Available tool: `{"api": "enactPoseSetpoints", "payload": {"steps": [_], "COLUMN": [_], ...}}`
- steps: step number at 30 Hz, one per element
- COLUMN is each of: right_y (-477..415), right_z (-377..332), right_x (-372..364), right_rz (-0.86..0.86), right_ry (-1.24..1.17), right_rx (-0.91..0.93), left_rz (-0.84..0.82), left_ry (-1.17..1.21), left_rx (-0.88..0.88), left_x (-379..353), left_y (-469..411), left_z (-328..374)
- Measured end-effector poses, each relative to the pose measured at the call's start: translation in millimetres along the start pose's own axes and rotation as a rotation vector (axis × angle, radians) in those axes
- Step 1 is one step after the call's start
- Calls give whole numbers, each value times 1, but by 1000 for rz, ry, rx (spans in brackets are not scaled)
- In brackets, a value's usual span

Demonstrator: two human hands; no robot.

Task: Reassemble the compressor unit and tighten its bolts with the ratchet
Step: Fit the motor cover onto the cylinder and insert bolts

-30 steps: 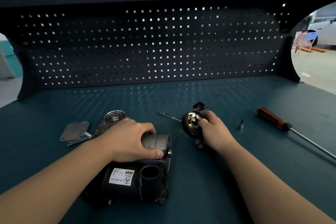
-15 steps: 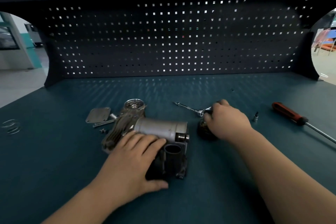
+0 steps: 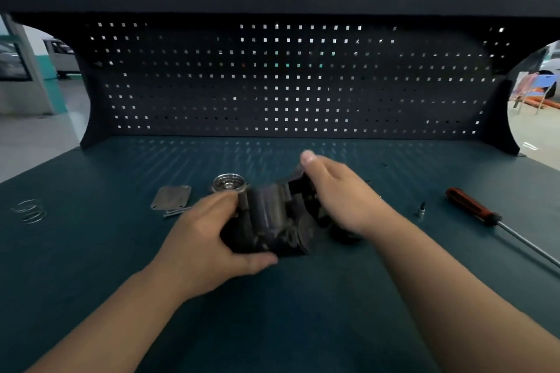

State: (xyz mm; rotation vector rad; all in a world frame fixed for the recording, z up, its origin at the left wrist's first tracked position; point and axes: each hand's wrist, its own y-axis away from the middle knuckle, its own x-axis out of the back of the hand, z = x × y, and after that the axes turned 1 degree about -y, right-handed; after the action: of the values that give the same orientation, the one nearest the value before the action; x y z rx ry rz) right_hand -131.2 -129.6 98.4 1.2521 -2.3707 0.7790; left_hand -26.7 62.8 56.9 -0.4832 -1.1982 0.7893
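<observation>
Two hands hold the compressor (image 3: 272, 221) near the middle of the worktop (image 3: 91, 266). The left hand (image 3: 209, 239) grips its near left side, with the thumb curled round the front. The right hand (image 3: 342, 197) is wrapped over its far right end, with the thumb sticking up. The compressor looks blurry, so I cannot tell if it is lifted or touches the worktop.

Many parts are not on it yet. A flat plate (image 3: 171, 197) and a thin bolt (image 3: 177, 212) lie just left of it. A shiny round cap (image 3: 228, 183) sits right behind it. A dark round part (image 3: 342, 238) lies under the right wrist. A spring (image 3: 28, 210) is far off to the left. A small bit (image 3: 421, 209) and a screwdriver (image 3: 471, 210) lie to the right.

I think the step now is turning the compressor so the right face is up for a loose part. The putting together looks only just begun, and no bolt is tight yet.

The next move needs the compressor set down steady. Then one hand must let go and pick up a part. I cannot see the ratchet, so it has to be found first.
</observation>
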Motion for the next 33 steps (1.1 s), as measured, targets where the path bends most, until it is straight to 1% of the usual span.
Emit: {"api": "enactPoseSetpoints", "payload": {"steps": [3, 5, 6, 8, 9, 10, 11, 13, 15, 18, 20, 22, 23, 25, 26, 27, 28, 30, 32, 33], "right_y": [-14, -22, -25, -32, -34, -37, -40, -46, -49, -46, -41, -45, -48, -56, -58, -58, -57, -55, -56, -58], "right_z": [-21, -26, -26, -20, -17, -15, -15, -21, -29, -30, -27, -17, -6, 29, 53, 77, 101, 137, 153, 154], "right_x": [19, 18, 17, 9, 2, -5, -13, -27, -38, -51, -51, -36, -24, 6, 21, 34, 44, 51, 45, 41], "right_rz": [27, 22, 29, 50, 65, 95, 134, 170, 159, 170, 155, 141, 171, 319, 392, 429, 427, 313, 170, 126], "right_ry": [-97, -252, -396, -775, -918, -982, -983, -856, -674, -509, -445, -439, -396, -197, -83, 17, 111, 299, 407, 410], "right_rx": [53, 71, 63, 12, -15, -35, -48, -64, -45, 65, 146, 149, 131, 43, -49, -165, -281, -428, -456, -435], "left_rz": [142, 166, 149, 107, 99, 103, 108, 120, 166, 201, 190, 177, 178, 170, 151, 127, 102, 77, 51, 30], "left_ry": [363, 514, 562, 628, 647, 648, 634, 588, 551, 484, 470, 487, 504, 546, 560, 567, 577, 641, 694, 705], "left_rx": [203, 247, 245, 238, 261, 298, 340, 426, 485, 518, 550, 563, 566, 556, 547, 546, 554, 594, 610, 608], "left_x": [6, 4, 2, 2, 2, 2, 3, 3, 3, 2, -1, -6, -8, -13, -15, -18, -21, -29, -37, -40], "left_y": [-17, -28, -32, -42, -45, -47, -49, -48, -38, -24, -22, -28, -32, -41, -45, -49, -53, -62, -68, -72], "left_z": [-1, -6, -9, -13, -17, -22, -28, -38, -44, -49, -53, -58, -60, -64, -67, -69, -71, -76, -78, -78]}}
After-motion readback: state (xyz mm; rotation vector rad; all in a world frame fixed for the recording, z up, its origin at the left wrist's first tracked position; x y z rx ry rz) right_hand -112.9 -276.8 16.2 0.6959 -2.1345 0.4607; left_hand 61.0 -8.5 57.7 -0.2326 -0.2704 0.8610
